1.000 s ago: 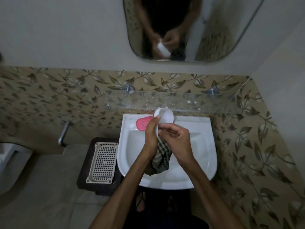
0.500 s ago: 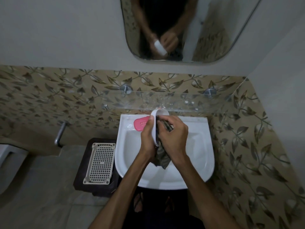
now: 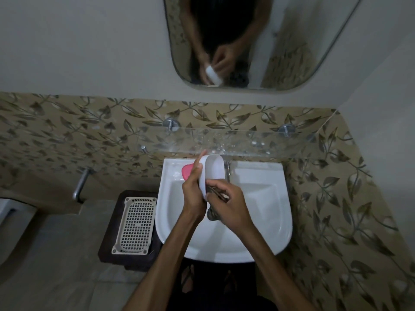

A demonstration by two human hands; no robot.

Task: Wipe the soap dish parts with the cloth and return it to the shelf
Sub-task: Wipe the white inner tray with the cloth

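One white basin (image 3: 265,225) filled the middle of my view, with one glass shelf (image 3: 258,142) fixed to the tiled wall just beyond its far edge and one mirror (image 3: 292,52) above that. To the left of the basin stood one dark stool (image 3: 112,221) carrying one beige perforated tray (image 3: 134,225), which I judged to be the dish's drain insert.

I recorded one white soap dish (image 3: 213,171) held on edge over the far part of the basin, its hollow facing right. My left hand (image 3: 194,194) was closed around its left rim, fingers wrapped over the back. My right hand (image 3: 229,205) was closed on one checked cloth (image 3: 214,213), bunched and pressed at the near end of the dish's hollow. One pink soap bar (image 3: 186,173) lay on the far left ledge of the basin, partly hidden behind my left hand.

Against the frame half a second before, the cloth hand had dropped from the far end of the dish toward its near end, leaving most of the hollow exposed. I took that as one wiping stroke along the inside, nearly finished. In my judgement the dish body was close to done; the tray was not yet wiped, and the shelf stood bare of the dish.
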